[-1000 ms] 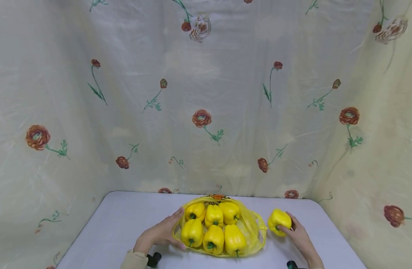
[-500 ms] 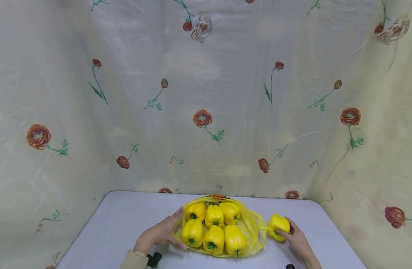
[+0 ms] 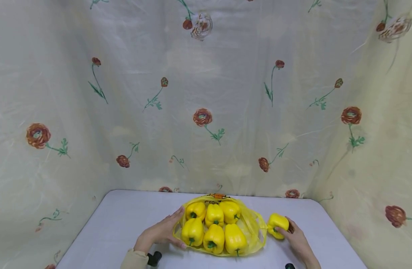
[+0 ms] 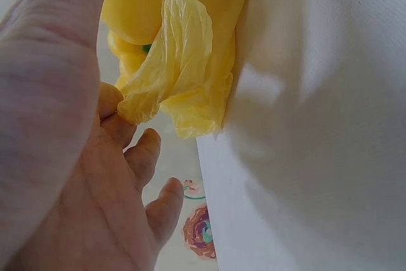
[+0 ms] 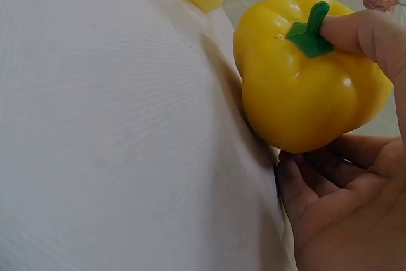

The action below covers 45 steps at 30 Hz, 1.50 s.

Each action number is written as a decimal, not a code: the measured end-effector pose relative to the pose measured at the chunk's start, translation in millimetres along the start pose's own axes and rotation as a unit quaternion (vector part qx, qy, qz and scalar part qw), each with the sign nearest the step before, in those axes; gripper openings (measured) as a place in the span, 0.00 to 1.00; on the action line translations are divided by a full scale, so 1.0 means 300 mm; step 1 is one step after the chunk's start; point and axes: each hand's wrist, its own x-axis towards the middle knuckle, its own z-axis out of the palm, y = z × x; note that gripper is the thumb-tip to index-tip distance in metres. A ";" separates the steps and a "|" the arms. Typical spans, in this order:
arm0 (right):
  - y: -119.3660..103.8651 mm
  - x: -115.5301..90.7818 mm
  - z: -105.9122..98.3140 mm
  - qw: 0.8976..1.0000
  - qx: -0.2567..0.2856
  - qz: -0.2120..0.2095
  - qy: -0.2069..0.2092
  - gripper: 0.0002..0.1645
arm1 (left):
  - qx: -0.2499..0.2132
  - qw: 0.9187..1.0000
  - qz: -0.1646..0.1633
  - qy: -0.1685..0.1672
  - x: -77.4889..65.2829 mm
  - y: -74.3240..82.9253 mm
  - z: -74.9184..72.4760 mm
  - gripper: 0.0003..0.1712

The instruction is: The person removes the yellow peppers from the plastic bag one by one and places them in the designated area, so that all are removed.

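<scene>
A yellow plastic bag (image 3: 253, 224) lies with its mouth facing me, several yellow bell peppers (image 3: 214, 239) inside it in two rows. My left hand (image 3: 162, 231) holds the bag's left rim, thumb at the front and fingers toward the back. The left wrist view shows crumpled yellow film (image 4: 184, 49) against a finger, the other fingers apart from it. To the right of the bag, my right hand (image 3: 298, 239) grips a single yellow bell pepper (image 5: 304, 87). Its thumb lies by the green stem, with the fingers under the far side, close to the tabletop.
The white table (image 3: 132, 209) has rounded back corners. A flower-printed curtain (image 3: 239, 112) hangs behind it and on both sides. Dark wrist-camera pieces (image 3: 154, 259) show beside the hands at the bottom.
My right hand has moved the single pepper slightly down toward me on the table, still beside the bag. The left hand and the bag have stayed in place.
</scene>
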 end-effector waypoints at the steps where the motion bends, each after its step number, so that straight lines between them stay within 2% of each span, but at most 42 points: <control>1: 0.000 -0.001 0.000 1.000 -0.006 -0.001 0.000 0.67 | -0.001 1.000 -0.001 -0.001 0.001 -0.001 0.000 0.74; 5: -0.009 -0.006 -0.002 1.000 -0.016 -0.004 -0.004 0.66 | -0.002 1.000 -0.005 0.000 0.004 0.000 -0.002 0.74; 11: -0.015 -0.004 0.000 1.000 0.005 -0.008 -0.013 0.66 | -0.002 1.000 -0.006 0.001 0.002 0.008 -0.006 0.74; 23: -0.035 -0.008 -0.005 0.999 0.013 0.004 -0.031 0.69 | 0.003 1.000 -0.006 0.004 -0.005 0.009 -0.010 0.75; 33: -0.022 -0.007 -0.010 0.999 0.020 0.011 -0.037 0.72 | -0.002 1.000 -0.006 0.001 0.002 0.000 -0.004 0.75; 45: -0.032 -0.011 -0.034 0.998 0.044 -0.012 -0.037 0.66 | -0.004 1.000 -0.007 0.002 -0.009 0.009 -0.004 0.74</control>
